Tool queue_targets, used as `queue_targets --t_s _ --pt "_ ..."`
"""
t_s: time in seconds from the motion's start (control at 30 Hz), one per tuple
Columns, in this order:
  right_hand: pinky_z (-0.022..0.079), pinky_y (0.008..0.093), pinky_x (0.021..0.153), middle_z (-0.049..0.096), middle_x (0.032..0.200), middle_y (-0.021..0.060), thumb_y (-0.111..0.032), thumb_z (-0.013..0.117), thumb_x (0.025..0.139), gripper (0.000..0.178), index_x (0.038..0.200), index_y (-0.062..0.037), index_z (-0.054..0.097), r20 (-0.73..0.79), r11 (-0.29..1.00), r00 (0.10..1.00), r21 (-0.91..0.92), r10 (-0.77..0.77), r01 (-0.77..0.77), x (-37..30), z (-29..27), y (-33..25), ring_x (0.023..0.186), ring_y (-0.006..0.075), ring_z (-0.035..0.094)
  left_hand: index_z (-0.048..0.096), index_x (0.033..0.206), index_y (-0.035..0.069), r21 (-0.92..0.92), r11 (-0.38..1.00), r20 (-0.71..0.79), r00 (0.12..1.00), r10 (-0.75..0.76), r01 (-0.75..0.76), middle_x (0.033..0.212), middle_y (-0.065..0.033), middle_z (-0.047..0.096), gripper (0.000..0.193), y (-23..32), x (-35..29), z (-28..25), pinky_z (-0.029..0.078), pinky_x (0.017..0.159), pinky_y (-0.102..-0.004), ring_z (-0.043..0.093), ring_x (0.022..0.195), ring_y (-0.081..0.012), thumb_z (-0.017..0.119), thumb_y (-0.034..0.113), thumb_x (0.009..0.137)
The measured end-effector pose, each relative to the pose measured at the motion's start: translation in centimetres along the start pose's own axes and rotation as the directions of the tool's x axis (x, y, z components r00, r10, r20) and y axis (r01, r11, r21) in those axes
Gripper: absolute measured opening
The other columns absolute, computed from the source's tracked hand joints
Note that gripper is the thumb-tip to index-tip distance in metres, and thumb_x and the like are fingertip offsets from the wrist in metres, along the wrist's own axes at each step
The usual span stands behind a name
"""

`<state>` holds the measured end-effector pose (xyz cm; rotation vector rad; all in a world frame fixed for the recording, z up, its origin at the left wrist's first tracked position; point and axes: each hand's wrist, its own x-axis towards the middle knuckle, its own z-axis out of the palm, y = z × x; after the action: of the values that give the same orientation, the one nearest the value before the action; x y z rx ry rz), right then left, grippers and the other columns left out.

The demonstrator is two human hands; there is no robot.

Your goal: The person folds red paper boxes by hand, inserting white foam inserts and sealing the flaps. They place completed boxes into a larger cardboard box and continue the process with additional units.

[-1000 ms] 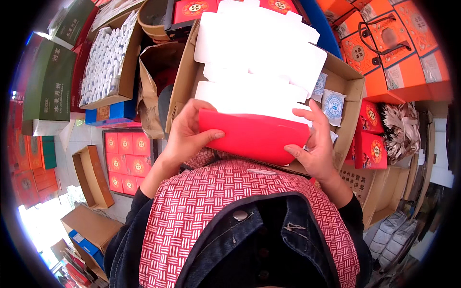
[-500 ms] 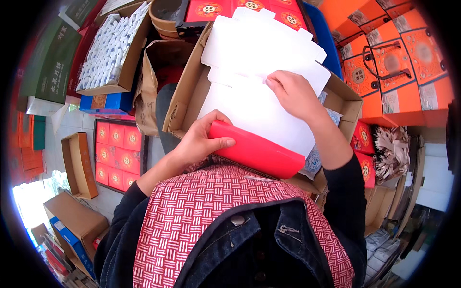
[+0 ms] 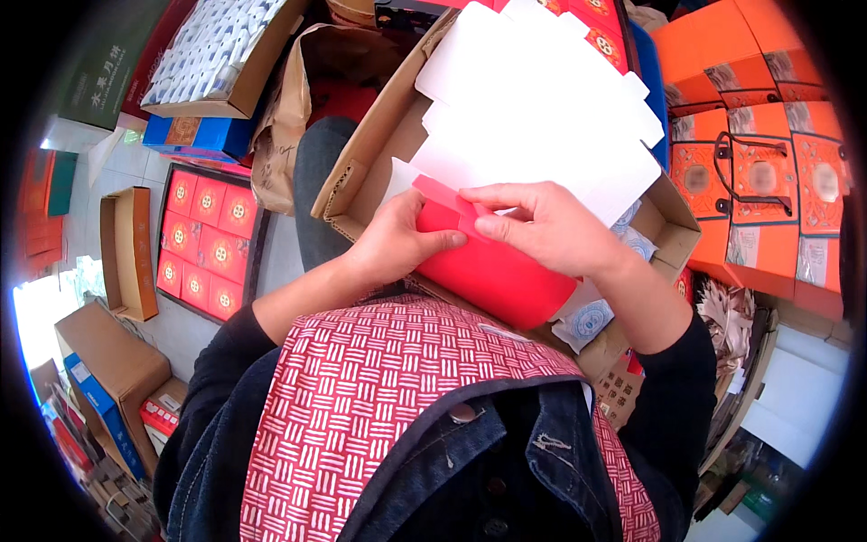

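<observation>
A flat die-cut cardboard box blank [image 3: 533,99], white inside and red outside, lies across an open cardboard carton [image 3: 368,149] in front of me. Its near panel is turned up, so the red side [image 3: 506,280] faces me. At the left end of this panel, my left hand [image 3: 388,233] grips the red edge, its thumb in front. My right hand [image 3: 553,226] pinches a red flap at the same edge, close beside the left fingertips. Small round items in clear wrappers [image 3: 585,323] show in the carton under the blank's right side.
A tray of red printed boxes [image 3: 208,239] lies on the floor to the left, beside a narrow empty carton [image 3: 128,253]. Beyond it, a carton of white packets [image 3: 212,59] sits on a blue box [image 3: 194,135]. Orange handled gift boxes [image 3: 754,172] are stacked at the right.
My right hand has moved from the white face down and left to the red edge beside my left hand. A red flap there is now bent up between my fingers. The view has shifted slightly.
</observation>
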<state>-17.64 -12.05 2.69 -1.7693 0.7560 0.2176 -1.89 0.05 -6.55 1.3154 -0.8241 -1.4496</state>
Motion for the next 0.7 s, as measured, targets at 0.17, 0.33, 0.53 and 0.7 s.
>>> queue_targets --t_s 0.17,0.33,0.53,0.7 --pt "0.049 0.0356 0.086 0.060 0.115 0.0223 -0.015 0.056 0.090 0.038 0.125 -0.0001 0.054 -0.152 0.870 0.946 -0.455 -0.286 0.190 0.3 1.4 1.6 0.100 0.0337 0.062 0.054 0.108 0.000 0.041 0.999 0.028 0.999 0.024 -0.026 0.095 -0.0142 0.064 0.035 0.4 -0.1 -0.5 0.052 0.079 -0.0312 0.062 0.089 -0.0189 0.072 0.010 0.080" --pt "0.049 0.0391 0.082 0.063 0.102 0.0234 -0.017 0.054 0.090 0.034 0.120 -0.0017 0.058 -0.184 0.927 0.943 -0.311 -0.277 0.211 0.6 1.3 2.2 0.093 0.0356 0.063 0.053 0.107 0.000 0.114 0.993 0.086 0.996 0.010 -0.020 0.094 -0.0128 0.063 0.034 0.9 -0.6 -0.9 0.051 0.078 -0.0306 0.061 0.088 -0.0177 0.072 0.011 0.080" --pt "0.049 0.0386 0.081 0.064 0.103 0.0216 -0.016 0.053 0.091 0.033 0.120 -0.0034 0.059 -0.158 0.914 0.935 -0.312 -0.317 0.257 0.3 1.8 2.0 0.092 0.0342 0.063 0.052 0.107 -0.001 0.013 0.999 0.091 0.995 0.050 -0.051 0.094 -0.0122 0.063 0.035 0.1 -0.7 -0.9 0.052 0.077 -0.0294 0.061 0.087 -0.0168 0.073 0.011 0.080" --pt "0.049 0.0378 0.080 0.065 0.102 0.0206 -0.015 0.053 0.091 0.031 0.119 -0.0045 0.060 -0.202 0.927 0.933 -0.292 -0.299 0.234 0.3 2.4 2.0 0.091 0.0339 0.063 0.054 0.104 -0.003 -0.048 0.995 -0.049 0.995 0.085 -0.087 0.095 -0.0120 0.064 0.032 -0.6 -0.9 -0.3 0.053 0.076 -0.0273 0.063 0.084 -0.0159 0.071 0.011 0.082"
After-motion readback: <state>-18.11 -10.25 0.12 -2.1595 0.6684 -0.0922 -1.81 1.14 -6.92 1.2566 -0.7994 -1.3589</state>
